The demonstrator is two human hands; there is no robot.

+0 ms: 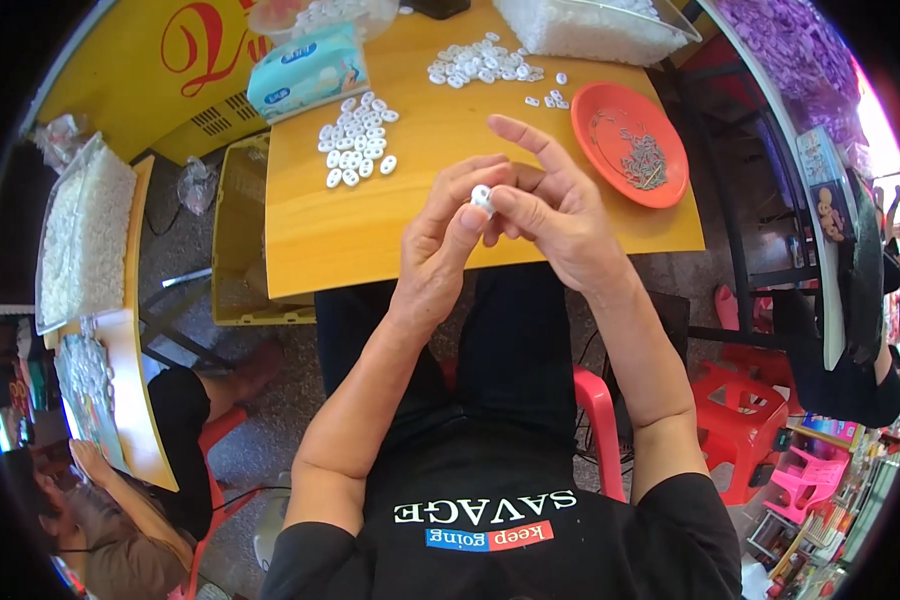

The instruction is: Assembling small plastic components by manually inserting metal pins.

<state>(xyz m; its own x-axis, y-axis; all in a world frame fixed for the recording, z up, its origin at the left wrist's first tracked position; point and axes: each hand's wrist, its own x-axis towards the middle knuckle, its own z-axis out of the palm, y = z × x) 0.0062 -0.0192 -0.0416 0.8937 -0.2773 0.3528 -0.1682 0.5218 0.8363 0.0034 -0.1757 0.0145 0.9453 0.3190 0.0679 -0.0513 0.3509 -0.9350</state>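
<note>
Over the near part of the yellow table (305, 245), both hands meet at a small white plastic piece (481, 195) with dark holes. My left hand (435, 240) pinches it between thumb and fingers. From the other side, my right hand (560, 215) presses its thumb against the piece, one finger stretched up and away; its other fingertips are partly hidden. Left of my hands lies a loose group of white oval pieces (355, 142) with two holes each. On the right, an orange-red plate (595, 160) carries many small metal pins (643, 163).
More white pieces (480, 62) lie farther back, with several smaller ones (550, 100) beside the plate. A clear bin (595, 30) of white parts and a blue tissue pack (310, 72) stand behind. At left, a person (130, 520) sits by another table; a yellow crate (240, 290) is between.
</note>
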